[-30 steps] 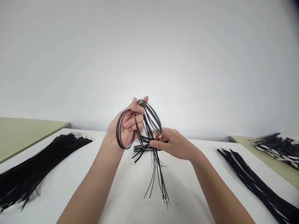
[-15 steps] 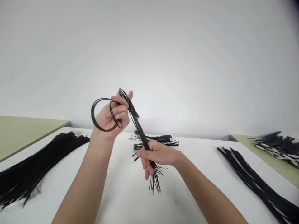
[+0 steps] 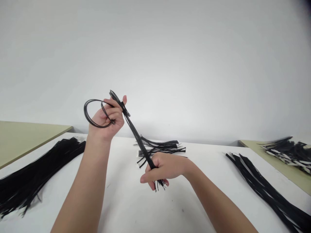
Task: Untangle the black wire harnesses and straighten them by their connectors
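A bundle of thin black wires point(image 3: 138, 137) is stretched at a slant between my hands, above the white table. My left hand point(image 3: 109, 116) is closed on its upper end, where black loops point(image 3: 85, 111) stick out on either side of the fingers. Lower right, my right hand point(image 3: 162, 166) wraps round the bundle near its loose ends. The wire tips point(image 3: 160, 186) poke out below that hand, and look bare or metal-tipped. Behind the bundle, several short black wire pieces point(image 3: 170, 146) with white ends lie on the table.
A thick pile of black wires point(image 3: 43, 161) covers the left of the white table point(image 3: 136, 207). More long black strands point(image 3: 264, 187) lie at the right. Beyond, a yellowish board point(image 3: 252, 147) carries a heap of black-and-white cables point(image 3: 289, 153). Another yellowish board point(image 3: 26, 136) stands at left.
My left hand has moved left with the looped end, while my right hand has slid down the bundle towards the tips. Less of the loose ends sticks out below it.
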`<action>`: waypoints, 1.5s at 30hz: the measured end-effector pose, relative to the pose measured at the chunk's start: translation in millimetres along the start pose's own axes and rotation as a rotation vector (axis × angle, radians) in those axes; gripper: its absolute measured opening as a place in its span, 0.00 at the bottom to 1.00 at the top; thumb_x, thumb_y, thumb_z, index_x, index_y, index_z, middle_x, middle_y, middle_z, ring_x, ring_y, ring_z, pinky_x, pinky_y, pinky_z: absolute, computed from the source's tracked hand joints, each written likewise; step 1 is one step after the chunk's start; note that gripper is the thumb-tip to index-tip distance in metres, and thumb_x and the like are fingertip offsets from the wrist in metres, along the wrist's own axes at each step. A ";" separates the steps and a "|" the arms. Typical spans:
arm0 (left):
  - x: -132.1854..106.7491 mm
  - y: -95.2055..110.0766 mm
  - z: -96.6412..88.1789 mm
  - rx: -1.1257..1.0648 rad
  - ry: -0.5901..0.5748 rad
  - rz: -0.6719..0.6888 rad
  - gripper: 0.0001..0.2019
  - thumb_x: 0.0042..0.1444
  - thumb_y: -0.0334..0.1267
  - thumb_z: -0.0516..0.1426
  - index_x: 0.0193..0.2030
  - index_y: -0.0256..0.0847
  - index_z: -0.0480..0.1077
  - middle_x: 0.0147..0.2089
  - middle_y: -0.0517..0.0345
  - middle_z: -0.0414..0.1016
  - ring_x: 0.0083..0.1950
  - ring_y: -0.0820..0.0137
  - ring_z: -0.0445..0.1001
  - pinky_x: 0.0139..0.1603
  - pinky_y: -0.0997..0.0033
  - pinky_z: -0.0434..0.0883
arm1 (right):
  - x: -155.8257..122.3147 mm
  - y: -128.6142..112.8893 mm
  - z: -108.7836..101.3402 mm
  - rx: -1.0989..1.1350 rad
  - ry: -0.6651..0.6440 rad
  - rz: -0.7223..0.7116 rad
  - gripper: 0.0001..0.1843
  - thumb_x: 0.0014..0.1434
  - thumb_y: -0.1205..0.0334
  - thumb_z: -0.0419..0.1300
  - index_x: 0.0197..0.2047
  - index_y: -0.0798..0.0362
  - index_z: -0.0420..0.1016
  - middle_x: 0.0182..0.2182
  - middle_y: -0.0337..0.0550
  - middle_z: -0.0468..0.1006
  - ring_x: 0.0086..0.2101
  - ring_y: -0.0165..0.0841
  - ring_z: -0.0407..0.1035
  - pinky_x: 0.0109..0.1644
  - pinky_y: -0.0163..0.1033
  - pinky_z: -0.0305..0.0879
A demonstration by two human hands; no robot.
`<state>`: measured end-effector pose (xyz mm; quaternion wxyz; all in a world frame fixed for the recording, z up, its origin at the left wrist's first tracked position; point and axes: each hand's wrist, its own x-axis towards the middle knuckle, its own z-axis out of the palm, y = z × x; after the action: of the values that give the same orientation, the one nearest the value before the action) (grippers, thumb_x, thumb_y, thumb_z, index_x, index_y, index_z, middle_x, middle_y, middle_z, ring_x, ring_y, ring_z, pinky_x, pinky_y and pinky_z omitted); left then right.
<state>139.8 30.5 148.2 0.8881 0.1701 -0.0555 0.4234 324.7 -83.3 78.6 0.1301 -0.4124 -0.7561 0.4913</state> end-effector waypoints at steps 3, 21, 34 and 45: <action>0.9 0.4 -1.5 -0.029 0.000 -0.017 0.18 0.67 0.33 0.41 0.62 0.30 0.52 0.23 0.62 0.74 0.12 0.81 0.58 0.10 0.82 0.55 | -1.9 -2.4 -3.1 0.000 -0.063 -0.007 0.24 0.59 0.45 0.53 0.23 0.55 0.75 0.23 0.38 0.72 0.18 0.22 0.58 0.25 0.30 0.61; 1.4 1.3 -3.0 -0.035 0.004 0.026 0.19 0.68 0.35 0.40 0.63 0.29 0.51 0.23 0.61 0.74 0.12 0.80 0.58 0.09 0.82 0.55 | -3.9 -4.3 -5.5 0.138 -0.377 -0.139 0.23 0.65 0.54 0.45 0.29 0.55 0.75 0.26 0.43 0.81 0.52 0.29 0.68 0.59 0.34 0.55; -11.0 -30.7 19.1 0.912 0.049 0.121 0.14 0.61 0.41 0.55 0.49 0.33 0.69 0.20 0.65 0.67 0.11 0.86 0.54 0.11 0.86 0.50 | -45.1 -3.1 -22.5 -0.336 0.754 0.111 0.19 0.61 0.48 0.53 0.51 0.47 0.71 0.49 0.48 0.74 0.47 0.42 0.68 0.43 0.44 0.65; -26.5 -82.4 24.9 1.385 -0.115 0.016 0.17 0.58 0.48 0.56 0.52 0.45 0.66 0.19 0.65 0.68 0.16 0.79 0.64 0.17 0.82 0.57 | -40.9 -33.8 3.8 -0.079 1.186 -0.387 0.04 0.61 0.58 0.58 0.37 0.49 0.70 0.19 0.30 0.64 0.21 0.23 0.57 0.25 0.31 0.56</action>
<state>187.6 -45.7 144.1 0.5675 0.7194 0.1792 0.3582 331.3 -122.5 114.0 0.5991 -0.4750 -0.6338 0.1177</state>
